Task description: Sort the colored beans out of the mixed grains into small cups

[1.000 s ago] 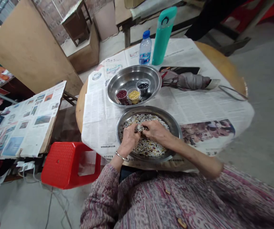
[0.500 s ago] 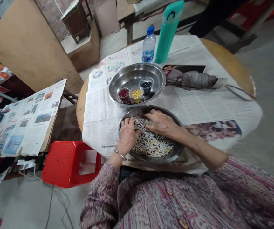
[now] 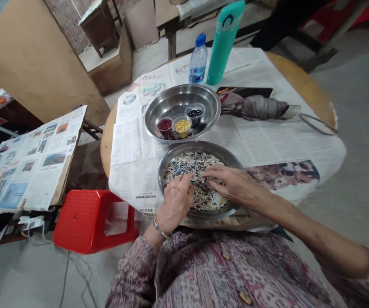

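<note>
A steel basin (image 3: 168, 150) near the table's front edge holds a mix of white, black, yellow and dark red grains and beans (image 3: 197, 162). Over its left side is my left hand (image 3: 177, 199), a bangle at the wrist. Its fingers are bent and loosely apart, with the tips at the grains. From the right my right hand (image 3: 232, 182) reaches in, fingers stretched toward the middle of the mix and slightly spread. I see nothing gripped in either hand. What lies under the palms is hidden.
Behind stands a second steel basin (image 3: 210, 122) with cups of red beans (image 3: 164, 125), yellow beans (image 3: 182, 125) and black beans (image 3: 194, 114). A water bottle (image 3: 198, 60), teal flask (image 3: 224, 47), phone (image 3: 255, 91) and grey umbrella (image 3: 258, 106) sit further back. Left is a red stool (image 3: 78, 220).
Both hands have drawn back toward me, leaving the far part of the grains exposed. The mix looks more spread across the basin, and my right forearm has swung outward.
</note>
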A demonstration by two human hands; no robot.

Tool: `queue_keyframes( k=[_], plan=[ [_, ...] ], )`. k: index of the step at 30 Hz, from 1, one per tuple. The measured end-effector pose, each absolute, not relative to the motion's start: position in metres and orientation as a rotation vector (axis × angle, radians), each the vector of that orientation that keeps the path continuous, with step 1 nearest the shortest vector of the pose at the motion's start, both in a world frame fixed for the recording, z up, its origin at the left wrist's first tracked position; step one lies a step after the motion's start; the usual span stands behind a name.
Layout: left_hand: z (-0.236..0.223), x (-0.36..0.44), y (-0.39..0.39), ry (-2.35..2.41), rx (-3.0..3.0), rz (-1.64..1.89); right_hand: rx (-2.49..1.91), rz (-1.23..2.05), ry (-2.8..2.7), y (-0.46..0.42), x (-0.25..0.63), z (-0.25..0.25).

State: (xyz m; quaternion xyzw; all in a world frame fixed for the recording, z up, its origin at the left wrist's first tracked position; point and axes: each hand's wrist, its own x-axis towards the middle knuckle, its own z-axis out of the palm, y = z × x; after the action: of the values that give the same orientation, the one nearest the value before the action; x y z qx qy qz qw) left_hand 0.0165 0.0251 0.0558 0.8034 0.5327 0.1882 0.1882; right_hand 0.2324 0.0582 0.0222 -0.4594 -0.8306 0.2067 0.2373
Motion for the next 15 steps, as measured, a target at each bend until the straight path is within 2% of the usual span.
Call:
queue_keyframes(
  k=[4,9,15],
  plan=[
    [0.065,-0.001,0.003,1.587,2.365,0.301,-1.251,0.370,-2.358,0.030,0.251,0.007],
    [0.058,-0.002,-0.001,1.668,2.380,0.089,-1.257,0.322,-2.433,0.012,0.250,-0.022],
    [0.038,0.017,0.012,1.579,2.241,0.238,-1.396,0.317,-2.339,0.025,0.216,-0.032]
  ],
)
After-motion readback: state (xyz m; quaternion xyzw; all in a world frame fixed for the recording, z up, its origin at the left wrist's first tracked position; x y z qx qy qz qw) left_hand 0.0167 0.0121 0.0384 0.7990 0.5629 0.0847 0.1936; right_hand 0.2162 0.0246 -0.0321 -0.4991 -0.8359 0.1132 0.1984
